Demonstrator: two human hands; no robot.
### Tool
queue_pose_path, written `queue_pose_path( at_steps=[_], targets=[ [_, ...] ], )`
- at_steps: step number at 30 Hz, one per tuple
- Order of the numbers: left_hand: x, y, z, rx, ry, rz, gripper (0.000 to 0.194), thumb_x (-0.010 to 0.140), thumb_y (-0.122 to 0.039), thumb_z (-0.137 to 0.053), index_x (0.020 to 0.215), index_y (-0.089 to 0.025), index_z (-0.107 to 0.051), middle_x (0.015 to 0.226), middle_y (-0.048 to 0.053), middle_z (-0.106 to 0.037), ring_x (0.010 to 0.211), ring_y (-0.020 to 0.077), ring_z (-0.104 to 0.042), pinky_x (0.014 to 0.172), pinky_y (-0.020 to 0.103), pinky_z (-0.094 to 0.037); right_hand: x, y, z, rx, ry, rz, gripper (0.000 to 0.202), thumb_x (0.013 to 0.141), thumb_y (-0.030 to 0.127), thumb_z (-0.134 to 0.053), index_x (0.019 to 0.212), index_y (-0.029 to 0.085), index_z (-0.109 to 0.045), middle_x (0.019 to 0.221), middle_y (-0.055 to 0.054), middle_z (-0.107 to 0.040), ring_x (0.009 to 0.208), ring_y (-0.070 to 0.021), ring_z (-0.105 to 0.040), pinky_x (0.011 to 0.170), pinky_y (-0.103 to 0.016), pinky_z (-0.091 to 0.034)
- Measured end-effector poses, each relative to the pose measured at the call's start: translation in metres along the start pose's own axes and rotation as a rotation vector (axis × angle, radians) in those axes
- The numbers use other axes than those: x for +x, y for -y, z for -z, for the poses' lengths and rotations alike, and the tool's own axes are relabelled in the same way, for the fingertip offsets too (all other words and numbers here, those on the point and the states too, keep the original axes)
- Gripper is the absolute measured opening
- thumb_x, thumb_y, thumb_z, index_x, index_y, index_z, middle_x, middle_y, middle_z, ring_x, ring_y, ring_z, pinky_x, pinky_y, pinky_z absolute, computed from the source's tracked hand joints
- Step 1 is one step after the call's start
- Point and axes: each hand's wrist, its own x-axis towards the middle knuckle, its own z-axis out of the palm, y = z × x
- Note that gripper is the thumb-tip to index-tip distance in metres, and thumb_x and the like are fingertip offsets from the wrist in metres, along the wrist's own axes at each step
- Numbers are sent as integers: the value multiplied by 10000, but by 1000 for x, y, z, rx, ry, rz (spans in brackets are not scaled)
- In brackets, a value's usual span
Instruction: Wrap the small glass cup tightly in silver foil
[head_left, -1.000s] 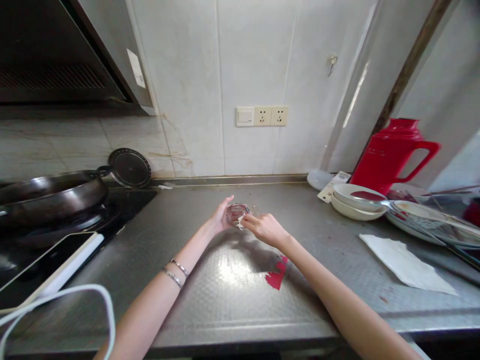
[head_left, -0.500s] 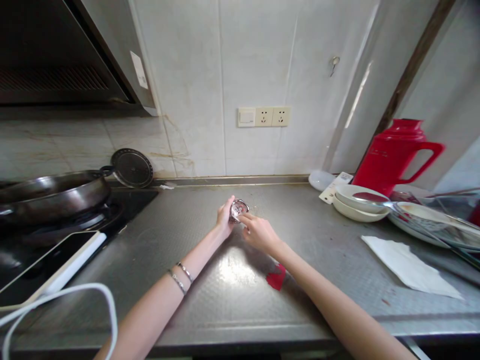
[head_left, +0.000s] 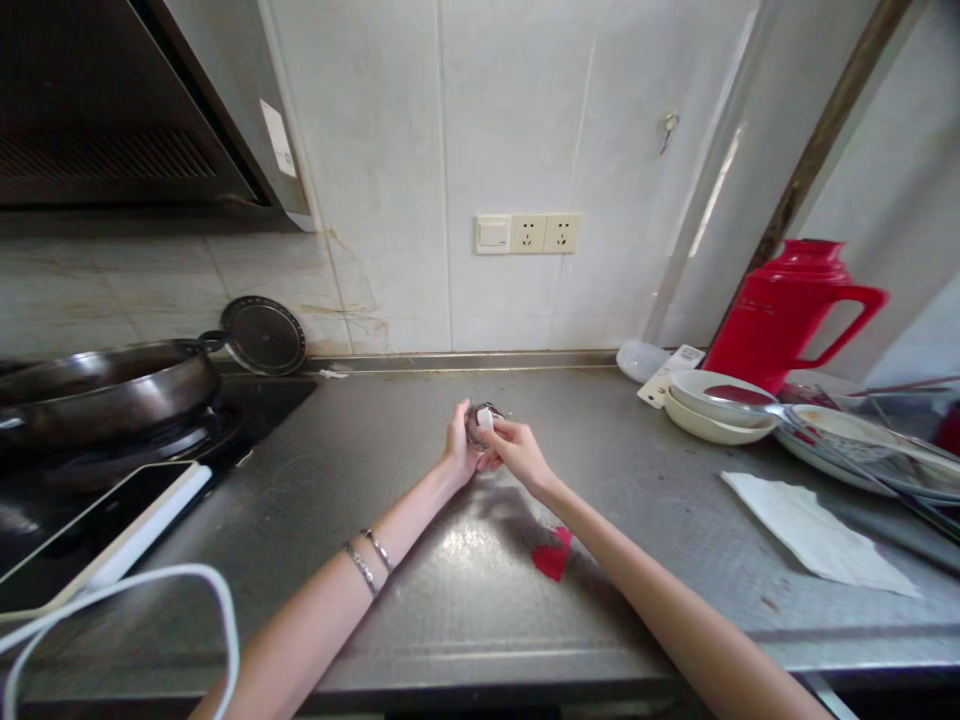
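We hold a small clear glass cup [head_left: 480,424] above the steel counter [head_left: 420,590], between our 2 hands. Our left hand [head_left: 458,447] wraps the cup's left side with fingers closed on it. Our right hand [head_left: 517,450] pinches a small white wad of tissue [head_left: 485,418] and presses it against the cup from the right. The cup seems tipped toward us, though its exact axis is hard to read at this size. Just below our right forearm a red scrap [head_left: 553,553] lies on the counter. To the right sit a white paper napkin [head_left: 814,533], stacked bowls [head_left: 712,408] and a red thermos jug [head_left: 787,310].
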Motion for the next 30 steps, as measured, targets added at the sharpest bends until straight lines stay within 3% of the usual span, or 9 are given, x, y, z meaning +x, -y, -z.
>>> queue_pose_path(
  at_steps=[3, 6, 9, 14, 18, 20, 23, 26, 30],
  targets=[
    [-2, -4, -1, -78, 64, 3, 240, 791, -302, -467, 655, -139, -580, 566, 31, -616, 487, 136, -558, 498, 241, -421, 4, 0, 9, -16, -34, -22, 383, 756, 550, -564, 716, 169, -573, 475, 34, -552, 406, -148, -595, 365, -205, -406],
    [-5, -6, -1, -64, 172, 143, 250, 781, -283, -445, 741, -114, -625, 645, 86, -655, 553, 191, -600, 541, 301, -463, 9, 1, 24, -17, -75, -48, 359, 735, 523, -585, 724, 164, -584, 425, 39, -534, 376, -146, -575, 368, -211, -416],
    [-5, -9, -1, -48, 225, 196, 266, 819, -293, -435, 838, -118, -635, 736, 110, -681, 619, 224, -628, 569, 342, -480, 11, 6, 41, 19, -117, -53, 338, 717, 476, -597, 789, 147, -630, 518, 6, -602, 391, -132, -569, 383, -215, -424],
    [2, -13, 1, -18, 135, 228, 389, 896, -449, -397, 841, -135, -621, 773, 120, -693, 640, 246, -655, 527, 310, -455, 16, 6, 64, 10, -359, 93, 372, 706, 488, -600, 825, 141, -659, 848, -69, -680, 734, -183, -649, 549, -240, -506],
    [1, -16, 7, 57, 132, 321, 469, 893, -506, -361, 851, -127, -634, 783, 140, -706, 559, 243, -652, 428, 264, -394, 17, 0, 72, -254, -476, 275, 393, 811, 506, -498, 773, 145, -648, 810, -56, -674, 785, -196, -632, 685, -285, -513],
    [-2, -17, 13, 83, 135, 379, 493, 885, -513, -351, 879, -117, -644, 793, 157, -708, 554, 251, -654, 411, 263, -388, 13, -1, 70, -465, -459, 364, 380, 876, 459, -438, 809, 154, -655, 809, -55, -689, 793, -201, -645, 731, -289, -499],
    [-10, -20, 20, 86, 141, 436, 537, 855, -545, -354, 885, -99, -651, 789, 173, -707, 578, 275, -663, 410, 271, -396, 7, -2, 61, -683, -335, 450, 325, 919, 375, -407, 944, 170, -658, 931, -78, -719, 867, -215, -672, 789, -294, -491],
    [-15, -25, 24, 64, 215, 449, 503, 838, -507, -381, 876, -83, -649, 798, 171, -708, 604, 291, -670, 417, 277, -402, 4, -4, 50, -763, -244, 497, 294, 935, 314, -395, 1031, 179, -638, 1022, -91, -716, 925, -218, -680, 803, -295, -500],
    [-15, -30, 24, 42, 319, 402, 439, 859, -436, -395, 898, -76, -645, 836, 177, -709, 635, 289, -678, 409, 262, -383, 5, -10, 46, -779, -227, 570, 279, 943, 266, -393, 1061, 197, -636, 1038, -83, -717, 934, -211, -687, 791, -299, -530]
  ],
)
